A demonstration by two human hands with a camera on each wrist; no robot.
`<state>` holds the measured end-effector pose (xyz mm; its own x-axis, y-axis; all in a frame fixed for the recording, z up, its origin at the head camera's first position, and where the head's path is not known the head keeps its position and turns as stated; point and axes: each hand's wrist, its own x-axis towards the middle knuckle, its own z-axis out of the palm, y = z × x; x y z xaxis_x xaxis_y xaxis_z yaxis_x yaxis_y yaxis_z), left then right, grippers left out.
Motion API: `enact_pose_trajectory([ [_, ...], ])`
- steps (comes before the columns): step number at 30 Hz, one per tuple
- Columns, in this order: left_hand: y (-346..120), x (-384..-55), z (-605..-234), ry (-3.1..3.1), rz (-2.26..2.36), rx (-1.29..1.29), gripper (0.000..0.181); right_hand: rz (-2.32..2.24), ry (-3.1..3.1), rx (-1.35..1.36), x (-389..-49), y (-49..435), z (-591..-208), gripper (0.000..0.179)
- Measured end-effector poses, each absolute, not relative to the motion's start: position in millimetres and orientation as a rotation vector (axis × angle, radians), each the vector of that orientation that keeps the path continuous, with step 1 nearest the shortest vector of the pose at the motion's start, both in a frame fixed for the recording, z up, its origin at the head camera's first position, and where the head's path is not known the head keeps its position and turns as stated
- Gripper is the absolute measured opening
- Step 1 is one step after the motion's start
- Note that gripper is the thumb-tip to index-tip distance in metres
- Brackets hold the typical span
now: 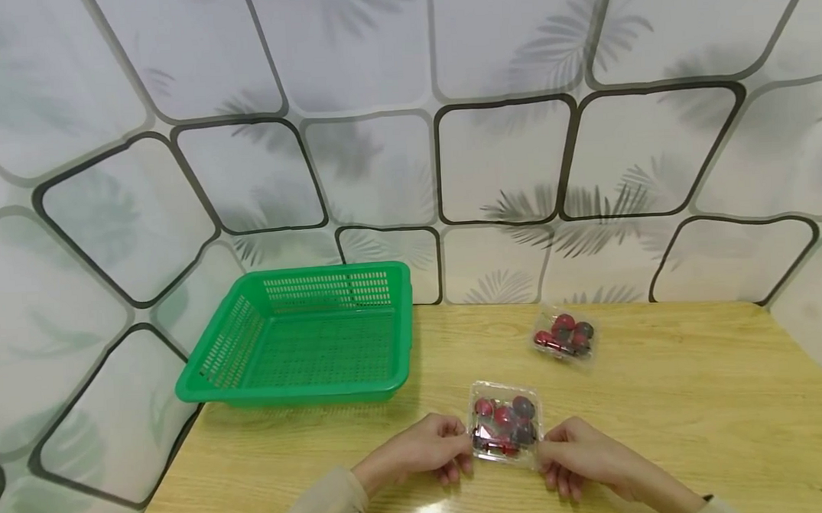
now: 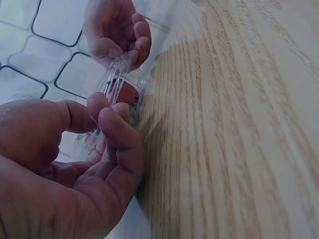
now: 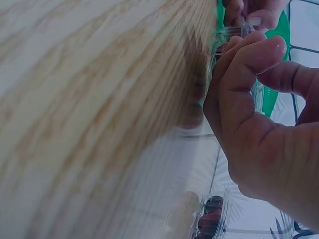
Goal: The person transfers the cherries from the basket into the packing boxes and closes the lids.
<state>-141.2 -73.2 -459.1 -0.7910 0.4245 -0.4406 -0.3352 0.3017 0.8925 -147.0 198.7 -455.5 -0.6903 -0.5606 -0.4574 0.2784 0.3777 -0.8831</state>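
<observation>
A clear plastic clamshell box [image 1: 505, 388] of round red and dark purple fruits [image 1: 504, 415] sits on the table in front of me. My left hand [image 1: 435, 448] pinches its left edge between thumb and fingers. At the near right corner, my right hand [image 1: 590, 457] grips the rim with thumb and forefinger, the other fingers curled below. In the left wrist view, the box's thin plastic edges [image 2: 118, 79] run between the two hands, and the left fingers hide part of it. The lid lies over the fruits in the head view.
A second clear box [image 1: 547, 316] of similar fruits stands farther back on the right. To the left, a green plastic basket [image 1: 293, 395] with slotted walls stands near the back of the wooden table [image 1: 693, 397]. A patterned wall covering [image 1: 503, 161] rises behind the table.
</observation>
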Motion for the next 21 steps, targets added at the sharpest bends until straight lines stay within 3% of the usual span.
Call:
enact_pose_trajectory([
  [21, -72.6, -140.6, -461.0, 1.952, 1.546, 0.092, 0.012, -1.392, 1.853, -0.232, -148.6, 198.9, -453.1, 0.017],
])
